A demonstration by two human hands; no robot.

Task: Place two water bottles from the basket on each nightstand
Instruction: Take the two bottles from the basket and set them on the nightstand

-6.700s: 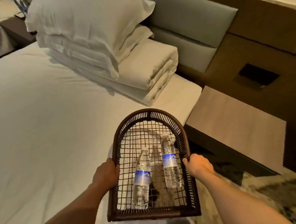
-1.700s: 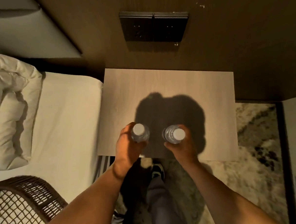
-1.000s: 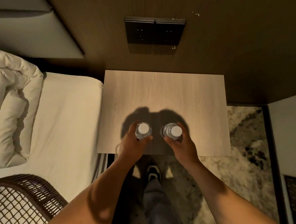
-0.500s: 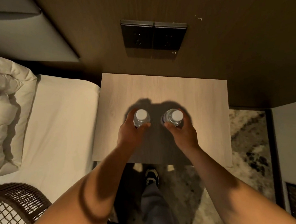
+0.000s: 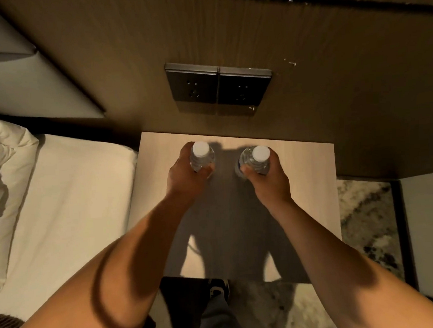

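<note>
As both stand gripped near the rear of the pale wood-grain nightstand (image 5: 308, 172), left hand (image 5: 185, 177) and right hand (image 5: 267, 179) each wrap fingers round a clear white-capped plastic water bottle (image 5: 201, 156), (image 5: 255, 160). Likely light, thin-walled, smooth; hold mid-body. Dark wall panel (image 5: 331, 66) close behind; open surface in front.

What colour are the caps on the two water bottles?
White, both caps: left bottle cap, right bottle cap. Seen clearly in the head view.
</note>
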